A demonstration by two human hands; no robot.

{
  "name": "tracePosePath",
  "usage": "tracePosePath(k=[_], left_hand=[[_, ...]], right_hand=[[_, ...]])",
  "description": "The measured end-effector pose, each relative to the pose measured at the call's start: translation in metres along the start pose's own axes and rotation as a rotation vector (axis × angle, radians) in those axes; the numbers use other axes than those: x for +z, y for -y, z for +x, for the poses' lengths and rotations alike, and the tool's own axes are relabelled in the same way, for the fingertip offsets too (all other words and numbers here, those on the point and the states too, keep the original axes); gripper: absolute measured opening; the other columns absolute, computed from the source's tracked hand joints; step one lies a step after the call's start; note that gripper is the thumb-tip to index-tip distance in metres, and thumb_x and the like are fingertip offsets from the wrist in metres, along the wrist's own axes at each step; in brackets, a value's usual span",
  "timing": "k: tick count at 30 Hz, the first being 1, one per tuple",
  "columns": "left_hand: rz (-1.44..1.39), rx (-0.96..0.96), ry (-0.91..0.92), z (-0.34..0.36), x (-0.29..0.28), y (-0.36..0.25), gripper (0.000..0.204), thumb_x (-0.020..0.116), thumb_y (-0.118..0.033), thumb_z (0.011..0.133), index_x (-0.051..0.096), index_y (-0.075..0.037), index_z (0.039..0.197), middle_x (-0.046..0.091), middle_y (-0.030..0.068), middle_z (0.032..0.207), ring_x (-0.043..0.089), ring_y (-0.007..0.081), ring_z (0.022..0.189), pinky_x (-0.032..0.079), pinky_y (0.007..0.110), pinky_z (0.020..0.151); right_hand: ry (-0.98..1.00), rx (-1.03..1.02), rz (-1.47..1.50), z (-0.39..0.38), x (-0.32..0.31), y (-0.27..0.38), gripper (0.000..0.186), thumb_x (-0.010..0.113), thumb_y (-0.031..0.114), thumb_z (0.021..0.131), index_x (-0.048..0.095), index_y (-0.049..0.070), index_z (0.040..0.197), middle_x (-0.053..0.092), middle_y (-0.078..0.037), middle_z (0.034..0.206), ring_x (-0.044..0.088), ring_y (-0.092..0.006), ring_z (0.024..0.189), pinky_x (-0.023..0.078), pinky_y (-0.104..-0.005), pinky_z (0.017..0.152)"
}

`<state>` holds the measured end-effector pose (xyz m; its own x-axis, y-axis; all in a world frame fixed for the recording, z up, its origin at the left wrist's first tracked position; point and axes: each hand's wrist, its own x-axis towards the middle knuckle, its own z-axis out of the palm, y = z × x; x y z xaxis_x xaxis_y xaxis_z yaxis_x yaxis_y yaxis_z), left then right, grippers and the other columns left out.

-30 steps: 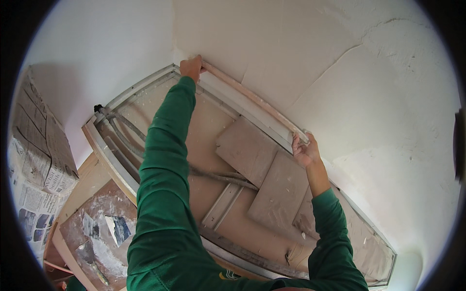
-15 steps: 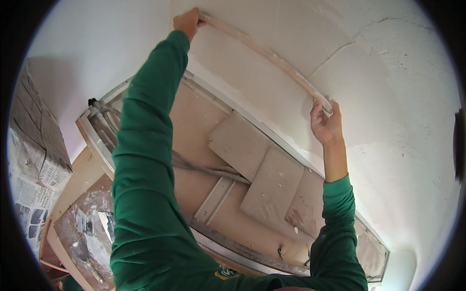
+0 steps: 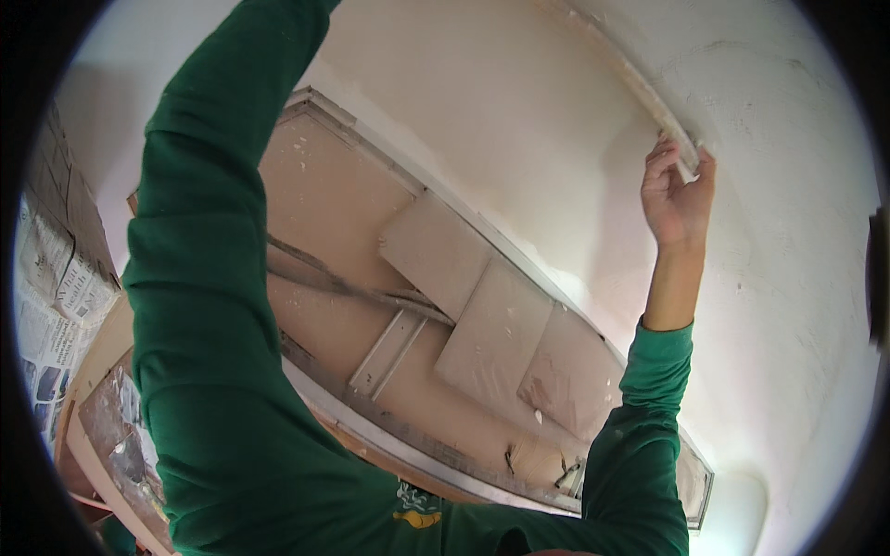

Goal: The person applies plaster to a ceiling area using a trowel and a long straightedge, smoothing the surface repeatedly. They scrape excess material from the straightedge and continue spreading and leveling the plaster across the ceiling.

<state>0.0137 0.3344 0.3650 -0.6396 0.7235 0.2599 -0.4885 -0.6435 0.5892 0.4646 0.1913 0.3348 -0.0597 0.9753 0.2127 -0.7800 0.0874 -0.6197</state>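
Right hand gripping strip, possibly wooden

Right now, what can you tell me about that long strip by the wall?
The long strip is narrow, pale beige-brown with whitish smears, perhaps wooden. It looks bowed, which may be the lens. From the picture's top edge, where its other end is cut off, it slants down rightward to the right hand, whose grip holds its lower end. Whether it touches the pale wall behind is unclear.

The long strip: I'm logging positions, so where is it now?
The long strip is at the head view's upper right, its lower end in the right hand.
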Motion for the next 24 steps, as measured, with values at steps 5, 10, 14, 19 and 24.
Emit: tracePosePath(k=[5,10,14,19,24], left_hand=[[-0.084,0.041,0.010,-0.049,0.000,-0.027,0.022,0.055,-0.016,0.097,0.059,0.006,0.102,0.061,0.0141,0.093,0.064,0.0256,0.086,0.061,0.036,0.083],[-0.071,0.057,0.128,-0.056,-0.044,-0.027,0.025,0.053,-0.018,0.098,0.058,0.004,0.110,0.062,0.0141,0.099,0.063,0.0260,0.090,0.058,0.033,0.088],[-0.171,-0.005,0.135,-0.041,-0.091,0.064,0.023,0.068,-0.017,0.088,0.060,0.001,0.099,0.057,0.0048,0.088,0.061,0.0179,0.080,0.062,0.035,0.074],[0.027,-0.249,-0.187,-0.071,-0.180,0.188,0.021,0.071,-0.020,0.086,0.063,-0.001,0.088,0.060,0.0060,0.076,0.060,0.0183,0.059,0.060,0.032,0.059],[0.130,-0.369,-0.214,-0.087,-0.222,0.263,0.028,0.071,-0.020,0.086,0.060,0.006,0.089,0.060,0.0102,0.084,0.062,0.0205,0.068,0.060,0.033,0.062]], right_hand=[[0.174,-0.053,-0.061,-0.025,0.015,0.013,0.046,0.057,0.021,0.093,0.039,-0.014,0.116,0.056,-0.019,0.096,0.061,-0.0206,0.081,0.059,-0.0233,0.073],[0.156,-0.132,-0.234,-0.046,-0.004,0.007,0.042,0.056,0.022,0.095,0.041,-0.014,0.112,0.059,-0.019,0.097,0.065,-0.0204,0.083,0.060,-0.0226,0.076],[-0.069,-0.059,-0.275,-0.047,-0.064,-0.017,0.035,0.058,0.022,0.095,0.044,-0.004,0.112,0.060,-0.018,0.098,0.067,-0.0201,0.081,0.060,-0.0221,0.076],[-0.267,0.217,-0.288,-0.036,-0.150,-0.074,0.028,0.057,0.020,0.094,0.049,-0.003,0.109,0.063,-0.019,0.095,0.067,-0.0193,0.078,0.060,-0.0226,0.070],[-0.392,0.377,-0.200,-0.024,-0.233,-0.107,0.034,0.058,0.019,0.092,0.047,-0.003,0.116,0.061,-0.020,0.100,0.066,-0.0214,0.086,0.060,-0.0241,0.074]])
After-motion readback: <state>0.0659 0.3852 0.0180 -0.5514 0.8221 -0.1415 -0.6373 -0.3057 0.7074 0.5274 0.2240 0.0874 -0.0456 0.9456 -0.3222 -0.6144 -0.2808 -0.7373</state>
